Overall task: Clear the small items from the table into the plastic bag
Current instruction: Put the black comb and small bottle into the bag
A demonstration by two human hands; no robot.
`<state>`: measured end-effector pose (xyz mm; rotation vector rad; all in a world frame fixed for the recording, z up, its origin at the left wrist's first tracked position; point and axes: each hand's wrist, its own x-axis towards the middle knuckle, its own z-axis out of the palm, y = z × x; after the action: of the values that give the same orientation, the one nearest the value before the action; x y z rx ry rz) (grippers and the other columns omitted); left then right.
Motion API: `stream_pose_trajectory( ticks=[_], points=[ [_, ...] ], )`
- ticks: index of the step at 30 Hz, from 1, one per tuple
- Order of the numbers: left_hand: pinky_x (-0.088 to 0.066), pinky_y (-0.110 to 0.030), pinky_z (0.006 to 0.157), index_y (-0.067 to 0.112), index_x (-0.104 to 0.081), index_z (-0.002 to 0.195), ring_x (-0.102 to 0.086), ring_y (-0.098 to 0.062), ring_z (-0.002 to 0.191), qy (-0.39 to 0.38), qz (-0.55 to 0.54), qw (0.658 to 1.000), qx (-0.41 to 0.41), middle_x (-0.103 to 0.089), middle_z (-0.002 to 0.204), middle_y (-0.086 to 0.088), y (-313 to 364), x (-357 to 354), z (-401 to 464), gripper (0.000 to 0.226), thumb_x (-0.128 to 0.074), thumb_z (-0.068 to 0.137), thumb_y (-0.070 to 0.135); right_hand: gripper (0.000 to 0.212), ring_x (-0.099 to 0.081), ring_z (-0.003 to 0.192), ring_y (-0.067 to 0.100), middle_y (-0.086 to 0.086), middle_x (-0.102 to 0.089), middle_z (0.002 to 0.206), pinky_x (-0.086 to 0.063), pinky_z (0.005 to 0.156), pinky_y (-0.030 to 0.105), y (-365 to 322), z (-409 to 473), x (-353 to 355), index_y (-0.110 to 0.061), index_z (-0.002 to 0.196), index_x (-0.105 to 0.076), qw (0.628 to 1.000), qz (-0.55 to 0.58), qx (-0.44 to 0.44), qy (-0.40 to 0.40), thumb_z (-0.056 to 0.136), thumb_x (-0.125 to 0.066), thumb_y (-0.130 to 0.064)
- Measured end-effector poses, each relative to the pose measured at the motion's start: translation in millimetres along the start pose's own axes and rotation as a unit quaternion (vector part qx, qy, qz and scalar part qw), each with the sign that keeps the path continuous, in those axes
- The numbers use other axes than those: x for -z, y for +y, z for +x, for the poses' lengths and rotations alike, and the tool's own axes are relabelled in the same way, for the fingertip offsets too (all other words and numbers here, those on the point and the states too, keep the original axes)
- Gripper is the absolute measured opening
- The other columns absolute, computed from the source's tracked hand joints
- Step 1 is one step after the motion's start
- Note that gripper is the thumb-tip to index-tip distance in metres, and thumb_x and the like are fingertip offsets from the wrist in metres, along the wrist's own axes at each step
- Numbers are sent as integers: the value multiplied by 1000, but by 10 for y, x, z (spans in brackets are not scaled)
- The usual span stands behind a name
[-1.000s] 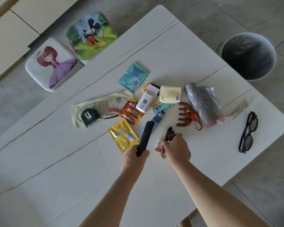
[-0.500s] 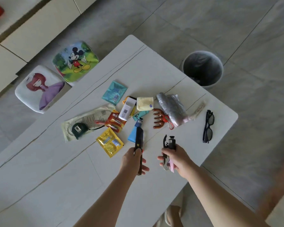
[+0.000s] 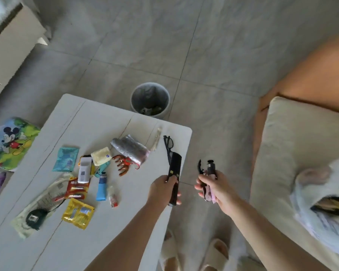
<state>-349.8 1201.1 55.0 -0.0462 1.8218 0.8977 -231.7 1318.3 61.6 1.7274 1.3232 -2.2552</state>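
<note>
Smooth white table [image 3: 90, 122] with thin dark veins, rounded at the corner. Scattered on it: crinkly yellow packet [image 3: 78, 213], flat teal sachet [image 3: 66, 159], blue tube [image 3: 101, 186], brown claw clip [image 3: 122, 165], black glasses [image 3: 168, 144]. Long flat black bar [image 3: 174, 180] gripped in left hand [image 3: 161, 189], thumb on its face, fingers curled behind, top end pointing away over the table edge. Small dark bits and something pink [image 3: 208, 178] clutched in right hand [image 3: 213, 189], fingers wrapped round, forearm angled toward the cushion. Crumpled pale plastic bag [image 3: 321, 194] on beige cushion [image 3: 278, 153], far right, well apart from both hands.
</note>
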Motion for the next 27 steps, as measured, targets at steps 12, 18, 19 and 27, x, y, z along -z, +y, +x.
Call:
stream_pose_trajectory(
  ticks=[12, 18, 19, 27],
  points=[
    [-54, -34, 67, 19, -60, 84, -63, -24, 67, -112, 125, 979, -116, -63, 76, -8, 645, -2168, -604, 11, -54, 93, 23, 9, -55, 56, 23, 15, -60, 66, -44, 52, 28, -62, -551, 2232, 0, 90, -50, 976, 137, 29, 165, 85, -57, -1],
    [-52, -34, 67, 19, -63, 91, -61, -23, 76, -169, 207, 955, -130, -63, 82, -5, 748, -3249, -856, 12, -53, 88, 25, 16, -51, 42, 17, 14, -58, 64, -38, 41, 19, 152, -707, 3265, -4, 95, -50, 945, 167, 18, 280, 82, -58, 1],
    [-53, -39, 73, 20, -63, 89, -62, -24, 79, -178, 223, 949, -136, -64, 82, -5, 737, -3426, -876, 14, -51, 87, 26, 19, -49, 45, 18, 15, -56, 69, -37, 40, 20, 202, -715, 3428, -3, 98, -50, 942, 157, 12, 298, 81, -58, 2],
    [-51, -32, 87, 21, -56, 116, -63, -20, 98, -188, 400, 865, -238, -65, 105, -1, 653, -4661, -851, 26, -41, 97, 31, 42, -60, 82, 29, 11, -57, 95, -53, 67, 37, 342, -527, 4284, -11, 114, -39, 940, 5, 1, 342, 80, -63, -5]
  ],
)
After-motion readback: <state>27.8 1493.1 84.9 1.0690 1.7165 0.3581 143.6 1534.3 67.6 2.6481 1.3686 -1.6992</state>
